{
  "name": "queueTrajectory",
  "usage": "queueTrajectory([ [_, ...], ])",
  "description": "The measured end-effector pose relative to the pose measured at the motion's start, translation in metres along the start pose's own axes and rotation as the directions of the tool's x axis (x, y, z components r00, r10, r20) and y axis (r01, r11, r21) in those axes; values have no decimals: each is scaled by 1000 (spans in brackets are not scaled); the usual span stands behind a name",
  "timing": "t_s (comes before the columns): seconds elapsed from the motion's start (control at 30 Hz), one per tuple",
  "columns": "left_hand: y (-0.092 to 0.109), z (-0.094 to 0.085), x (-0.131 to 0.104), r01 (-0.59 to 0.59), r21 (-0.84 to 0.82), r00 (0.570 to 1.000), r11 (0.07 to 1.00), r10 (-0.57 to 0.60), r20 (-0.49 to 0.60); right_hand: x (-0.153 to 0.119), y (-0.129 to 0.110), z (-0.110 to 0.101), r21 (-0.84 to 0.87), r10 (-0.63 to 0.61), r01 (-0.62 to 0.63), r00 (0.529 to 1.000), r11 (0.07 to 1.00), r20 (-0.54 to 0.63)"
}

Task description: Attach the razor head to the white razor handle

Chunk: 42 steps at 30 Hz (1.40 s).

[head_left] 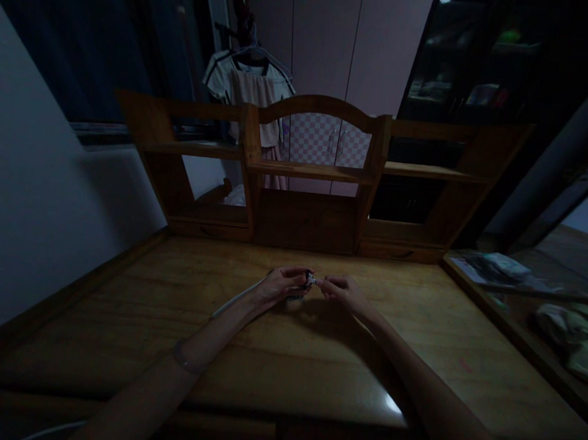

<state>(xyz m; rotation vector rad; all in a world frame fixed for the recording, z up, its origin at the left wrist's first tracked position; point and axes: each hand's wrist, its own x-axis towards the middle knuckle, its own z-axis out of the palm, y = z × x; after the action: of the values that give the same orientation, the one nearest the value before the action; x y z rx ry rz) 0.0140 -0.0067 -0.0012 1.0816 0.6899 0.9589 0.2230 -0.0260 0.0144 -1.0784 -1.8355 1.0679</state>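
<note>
Above the middle of the wooden desk (pixel 170 285), my left hand (pixel 280 287) is closed on a small black-and-white object (pixel 309 279), too small and dim to name. From the right, my right hand (pixel 340 290) pinches at the light-coloured end of that same object. Its fingertips hide what they grip. A white cable (pixel 237 298) lies on the desk beside my left wrist and runs up behind the hand; whether it joins the held object I cannot tell. Something small and dark (pixel 295 298) shows just under my left fingers.
A wooden shelf unit (pixel 309 171) with small drawers stands along the desk's back edge. Clothes (pixel 255 85) hang behind it at left, before a pink wardrobe (pixel 325 36). To the right, lower down, lie papers (pixel 505 265) and a pale cloth-like bundle (pixel 580 337). The room is dim.
</note>
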Motion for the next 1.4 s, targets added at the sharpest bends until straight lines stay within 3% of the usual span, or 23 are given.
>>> queueTrajectory([
  [0.27,-2,-3,3,12,19,1000,1000,-12,4,-1,0,-6,54,37,-43,992,998,118],
  [0.53,-4,-2,3,7,41,1000,999,-8,24,-3,-2,-8,60,25,-35,986,998,165],
  [0.93,-7,-4,6,-4,82,1000,997,5,-23,-1,2,-10,-113,8,9,989,994,146],
  [1.4,-3,0,3,4,110,1000,994,-4,4,0,3,-11,-96,6,15,978,995,209],
])
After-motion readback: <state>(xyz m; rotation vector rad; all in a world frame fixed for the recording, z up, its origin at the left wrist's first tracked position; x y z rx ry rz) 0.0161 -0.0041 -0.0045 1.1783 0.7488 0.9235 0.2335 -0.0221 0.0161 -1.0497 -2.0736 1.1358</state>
